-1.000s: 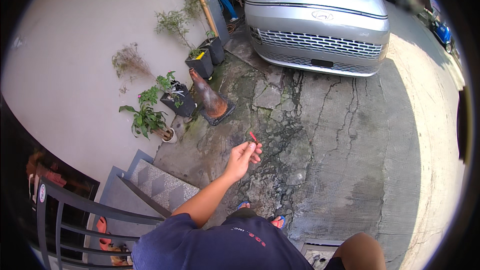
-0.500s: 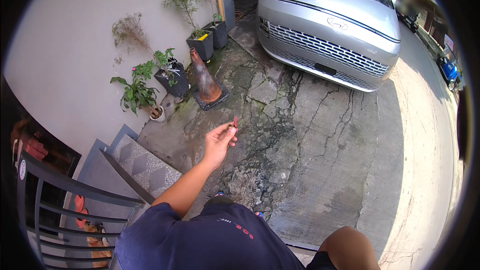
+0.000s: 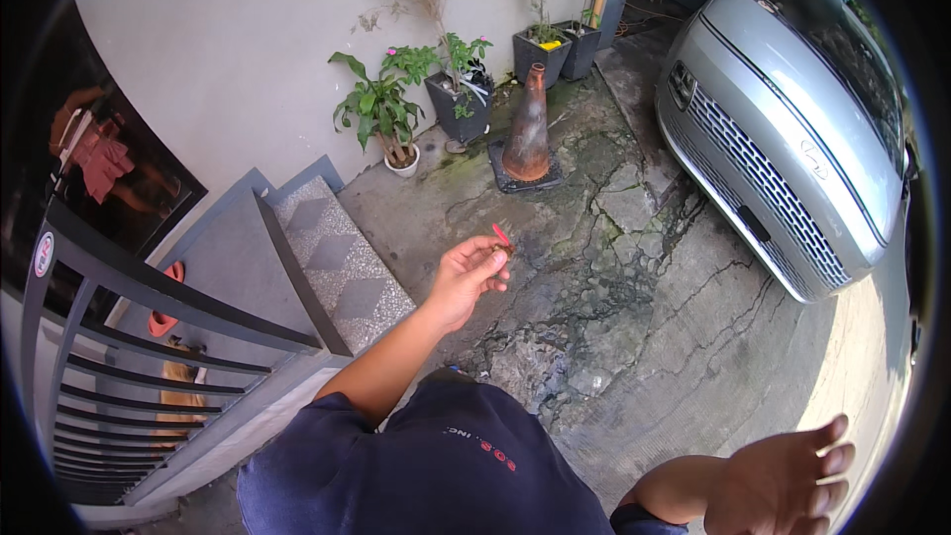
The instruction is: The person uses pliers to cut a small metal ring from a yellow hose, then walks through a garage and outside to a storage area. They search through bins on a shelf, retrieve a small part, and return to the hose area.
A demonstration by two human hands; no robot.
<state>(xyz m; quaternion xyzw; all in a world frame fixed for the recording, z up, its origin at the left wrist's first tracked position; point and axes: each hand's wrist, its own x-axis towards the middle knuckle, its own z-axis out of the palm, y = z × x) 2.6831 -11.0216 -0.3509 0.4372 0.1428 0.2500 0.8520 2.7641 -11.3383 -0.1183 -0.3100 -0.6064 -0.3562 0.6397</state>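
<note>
My left hand point(image 3: 470, 282) is raised in front of me, thumb and fingertips pinched together. Held in that pinch is a small brass-coloured piece with a red strip point(image 3: 501, 234), the strip sticking up past the fingertips. Most of the brass part is hidden by the fingers, and its exact kind cannot be made out. Low on the right, my right hand point(image 3: 778, 483) is open, fingers apart, with nothing in it. Beyond the left hand, a worn orange traffic cone point(image 3: 530, 134) stands on the cracked concrete, not touched.
A silver van point(image 3: 783, 139) is parked at the right. Potted plants point(image 3: 461, 104) line the wall. To my left are steps point(image 3: 342, 258) and a dark metal railing point(image 3: 178, 302), with red slippers point(image 3: 163, 319) and a tan animal point(image 3: 178, 401) behind it. Broken concrete point(image 3: 594, 287) lies ahead.
My view has turned left, so the van sits farther right and the railing fills more of the left side. My right hand has come into view; the left keeps its pinch.
</note>
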